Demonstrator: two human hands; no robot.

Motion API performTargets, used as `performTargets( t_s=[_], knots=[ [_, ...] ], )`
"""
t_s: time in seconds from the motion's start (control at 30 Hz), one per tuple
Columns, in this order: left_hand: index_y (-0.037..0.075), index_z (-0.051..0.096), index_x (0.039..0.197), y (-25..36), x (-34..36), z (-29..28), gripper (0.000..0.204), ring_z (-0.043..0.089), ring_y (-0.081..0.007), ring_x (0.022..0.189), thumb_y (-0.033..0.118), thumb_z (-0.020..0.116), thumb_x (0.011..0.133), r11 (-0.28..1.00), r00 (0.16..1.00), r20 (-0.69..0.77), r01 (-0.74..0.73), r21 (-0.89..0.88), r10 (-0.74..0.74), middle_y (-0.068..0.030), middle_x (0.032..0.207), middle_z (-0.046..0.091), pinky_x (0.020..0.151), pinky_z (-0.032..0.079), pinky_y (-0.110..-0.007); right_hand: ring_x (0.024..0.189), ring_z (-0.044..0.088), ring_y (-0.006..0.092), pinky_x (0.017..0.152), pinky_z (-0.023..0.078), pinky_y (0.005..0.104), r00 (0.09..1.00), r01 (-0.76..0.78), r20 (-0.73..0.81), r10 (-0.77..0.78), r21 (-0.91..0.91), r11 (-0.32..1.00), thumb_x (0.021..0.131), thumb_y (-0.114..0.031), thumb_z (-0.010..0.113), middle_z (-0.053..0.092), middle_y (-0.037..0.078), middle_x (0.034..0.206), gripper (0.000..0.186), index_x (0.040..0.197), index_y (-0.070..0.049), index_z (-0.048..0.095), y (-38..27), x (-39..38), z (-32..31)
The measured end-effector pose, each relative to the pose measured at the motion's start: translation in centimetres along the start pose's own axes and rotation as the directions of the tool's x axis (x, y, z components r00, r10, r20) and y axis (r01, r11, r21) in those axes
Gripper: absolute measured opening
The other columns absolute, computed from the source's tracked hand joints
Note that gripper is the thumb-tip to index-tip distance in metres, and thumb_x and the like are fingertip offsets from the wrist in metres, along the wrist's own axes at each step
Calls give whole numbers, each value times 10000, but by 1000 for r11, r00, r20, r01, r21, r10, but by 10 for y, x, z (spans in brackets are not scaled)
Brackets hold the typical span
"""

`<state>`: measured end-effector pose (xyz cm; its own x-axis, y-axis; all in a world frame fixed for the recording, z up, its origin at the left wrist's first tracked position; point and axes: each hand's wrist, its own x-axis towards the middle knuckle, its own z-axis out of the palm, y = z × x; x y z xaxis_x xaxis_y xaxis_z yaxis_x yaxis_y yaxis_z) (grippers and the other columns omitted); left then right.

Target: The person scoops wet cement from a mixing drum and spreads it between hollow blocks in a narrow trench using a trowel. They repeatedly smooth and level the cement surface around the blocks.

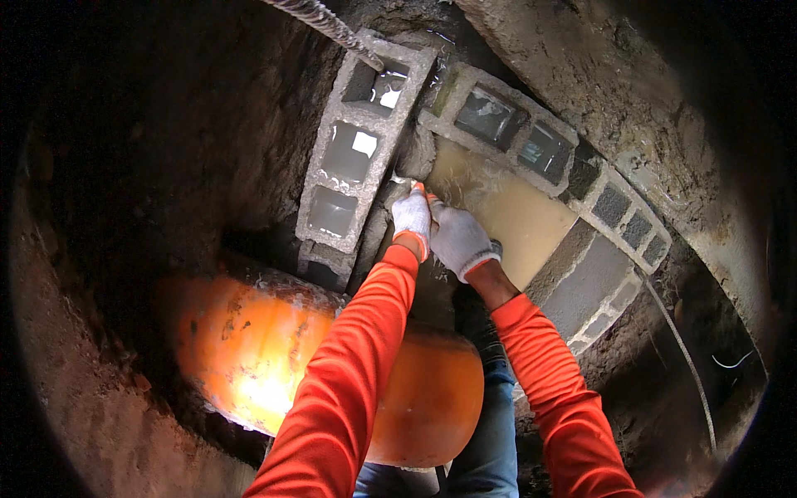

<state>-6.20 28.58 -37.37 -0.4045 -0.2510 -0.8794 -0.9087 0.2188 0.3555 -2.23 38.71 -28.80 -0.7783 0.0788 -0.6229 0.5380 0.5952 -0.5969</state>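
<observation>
Both hands wear whitish knit gloves with orange cuffs and meet in the middle of the head view. My left hand (412, 214) is closed, its knuckles close to the inner side of a hollow concrete block row (365, 195). Pressed against it from the right, my right hand (458, 236) is closed too, with its fingers curled. A small pale, thin bit (401, 178) juts out past the left fingers; what they grip is mostly hidden. Beneath the hands lies a pool of brown, muddy water (519, 224).
A second hollow block row (504, 124) curves along the far right side. Water stands in several block cavities. A large orange cylinder (257, 349) lies below my left forearm. A ribbed rod (328, 23) slants into the left row. A cable (685, 357) hangs at right beside earth walls (598, 66).
</observation>
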Motion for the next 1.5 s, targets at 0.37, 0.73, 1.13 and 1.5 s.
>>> performTargets(
  t_s=[0.37,0.73,1.13,1.5],
  knots=[
    [-54,753,1022,-60,16,-14,494,755,-292,823,408,597,1102,876,958,240,-248,413,158,-166,835,739,720,561,-443,925,768,455,782,607,536,985,34,-172,-19,81,996,1009,-264,692,752,317,1070,520,1467,-24,639,30,-66,28],
    [-10,774,1079,35,-4,26,413,639,-237,804,372,619,1110,990,970,241,72,-124,-40,-142,932,749,757,518,-417,930,741,504,780,593,596,978,-54,-199,58,27,998,1082,-311,553,748,310,955,363,1272,-34,693,33,30,16],
    [-15,787,1035,-39,18,-12,528,769,-349,752,461,566,1093,895,964,256,-45,443,-78,-208,860,779,632,571,-486,894,747,487,812,603,581,987,-141,-82,140,-7,990,1027,-226,634,745,306,933,540,1507,13,563,15,-54,52],
    [52,784,999,11,33,6,487,634,-196,735,505,629,1091,990,969,234,107,-92,-83,-76,889,730,670,508,-403,1023,723,533,881,562,639,988,-154,16,154,35,987,1087,-301,524,738,335,1056,482,1515,-79,539,7,29,8]
  ],
)
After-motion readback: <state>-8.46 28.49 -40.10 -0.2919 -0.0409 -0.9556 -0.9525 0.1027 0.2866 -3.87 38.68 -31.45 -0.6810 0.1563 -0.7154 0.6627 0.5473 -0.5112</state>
